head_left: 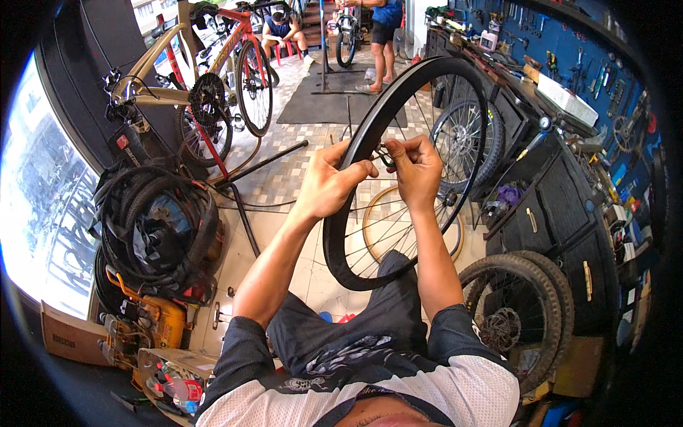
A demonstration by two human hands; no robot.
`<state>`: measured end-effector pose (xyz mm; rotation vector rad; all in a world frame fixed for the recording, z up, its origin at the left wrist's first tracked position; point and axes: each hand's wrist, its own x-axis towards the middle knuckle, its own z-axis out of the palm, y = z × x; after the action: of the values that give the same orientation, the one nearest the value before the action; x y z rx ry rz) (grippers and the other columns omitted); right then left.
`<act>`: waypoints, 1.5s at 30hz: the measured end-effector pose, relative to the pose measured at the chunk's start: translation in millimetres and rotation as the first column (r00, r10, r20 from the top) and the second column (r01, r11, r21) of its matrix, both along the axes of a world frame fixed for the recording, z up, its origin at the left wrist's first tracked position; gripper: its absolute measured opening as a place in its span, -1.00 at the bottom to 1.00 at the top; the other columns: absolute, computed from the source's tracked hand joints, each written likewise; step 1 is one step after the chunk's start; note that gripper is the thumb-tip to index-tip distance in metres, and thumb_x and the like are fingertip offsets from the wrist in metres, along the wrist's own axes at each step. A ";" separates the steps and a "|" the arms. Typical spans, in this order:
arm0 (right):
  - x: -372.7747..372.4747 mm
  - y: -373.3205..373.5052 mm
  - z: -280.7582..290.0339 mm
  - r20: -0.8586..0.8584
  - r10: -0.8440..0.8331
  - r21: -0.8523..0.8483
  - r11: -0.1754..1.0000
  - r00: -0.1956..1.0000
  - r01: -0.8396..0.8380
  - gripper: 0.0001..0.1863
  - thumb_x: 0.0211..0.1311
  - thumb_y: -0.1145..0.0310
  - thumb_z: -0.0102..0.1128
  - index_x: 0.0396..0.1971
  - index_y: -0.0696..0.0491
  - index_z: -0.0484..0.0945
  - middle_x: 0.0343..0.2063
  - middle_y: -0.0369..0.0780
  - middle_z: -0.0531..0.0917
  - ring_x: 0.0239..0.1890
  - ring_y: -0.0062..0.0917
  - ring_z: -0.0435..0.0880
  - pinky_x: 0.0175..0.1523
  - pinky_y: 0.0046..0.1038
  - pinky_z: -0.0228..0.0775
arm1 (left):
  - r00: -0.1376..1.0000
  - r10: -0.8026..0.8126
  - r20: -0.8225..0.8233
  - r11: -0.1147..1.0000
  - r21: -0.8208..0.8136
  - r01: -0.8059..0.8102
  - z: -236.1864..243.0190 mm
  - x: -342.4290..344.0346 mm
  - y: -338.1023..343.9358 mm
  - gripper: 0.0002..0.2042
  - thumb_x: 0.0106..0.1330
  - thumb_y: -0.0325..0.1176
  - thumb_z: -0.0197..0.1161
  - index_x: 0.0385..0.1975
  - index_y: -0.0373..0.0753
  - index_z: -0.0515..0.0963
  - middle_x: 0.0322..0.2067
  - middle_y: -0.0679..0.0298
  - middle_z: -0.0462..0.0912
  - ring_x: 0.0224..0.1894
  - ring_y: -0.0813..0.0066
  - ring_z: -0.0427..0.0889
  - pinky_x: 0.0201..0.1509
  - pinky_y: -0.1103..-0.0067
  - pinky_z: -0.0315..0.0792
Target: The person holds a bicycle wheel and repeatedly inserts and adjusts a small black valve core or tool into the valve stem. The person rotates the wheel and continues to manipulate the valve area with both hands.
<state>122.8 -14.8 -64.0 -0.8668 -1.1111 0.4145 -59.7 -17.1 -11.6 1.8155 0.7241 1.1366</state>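
Note:
A black deep-rim bicycle wheel [340, 267] stands upright over my lap, its thin spokes running to a hub at the right. My left hand [333, 178] is closed around the left part of the rim, thumb toward the spokes. My right hand [415, 173], inside the wheel, pinches a small dark tool [386, 158] at the spokes by the rim's inner edge; its exact shape is partly hidden by my fingers.
Bikes [146, 99] hang on stands at left, above coiled tires [107, 199] and a yellow compressor [163, 320]. Two people [384, 50], [277, 32] are at the back. A tool-covered bench and pegboard [597, 78] line the right; knobby tires [555, 299] lean below.

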 end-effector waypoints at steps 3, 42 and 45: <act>4.9 2.6 -9.4 0.140 -0.107 0.000 0.994 0.984 0.108 -0.60 0.37 0.10 0.48 -0.44 0.12 0.59 -0.63 -0.37 0.63 -0.58 -0.72 0.59 -0.45 -0.61 0.42 | 1.000 0.009 -0.007 1.000 -0.026 -0.009 0.5 0.4 -1.0 -0.75 0.31 -0.31 0.34 -0.12 -0.31 0.71 -0.53 0.51 0.52 -0.45 0.73 0.39 -0.36 0.62 0.26; 13.3 -11.3 -6.5 0.305 -0.174 0.165 0.978 0.936 0.128 -0.66 0.45 0.20 0.41 -0.03 0.14 0.60 -0.55 -0.27 0.66 -0.54 -0.65 0.64 -0.44 -0.54 0.41 | 0.998 -0.015 0.058 0.993 0.117 0.008 2.4 18.3 -4.0 -0.77 0.30 -0.37 0.34 -0.15 -0.39 0.71 -0.41 0.32 0.70 -0.37 0.60 0.56 -0.22 0.56 0.46; 7.8 -15.8 8.7 0.012 -0.022 -0.022 1.000 1.000 0.022 -0.67 0.46 0.15 0.39 -0.22 0.14 0.58 -0.62 -0.35 0.61 -0.62 -0.74 0.54 -0.51 -0.59 0.34 | 1.000 0.016 -0.023 0.995 0.098 -0.014 10.2 13.0 -12.0 -0.77 0.29 -0.37 0.34 -0.18 -0.39 0.71 -0.41 0.30 0.70 -0.38 0.61 0.56 -0.24 0.55 0.46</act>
<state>130.6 -30.5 -55.3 -0.9010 -1.1083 0.4047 -46.8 -29.1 -1.4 1.9109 0.7084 1.1801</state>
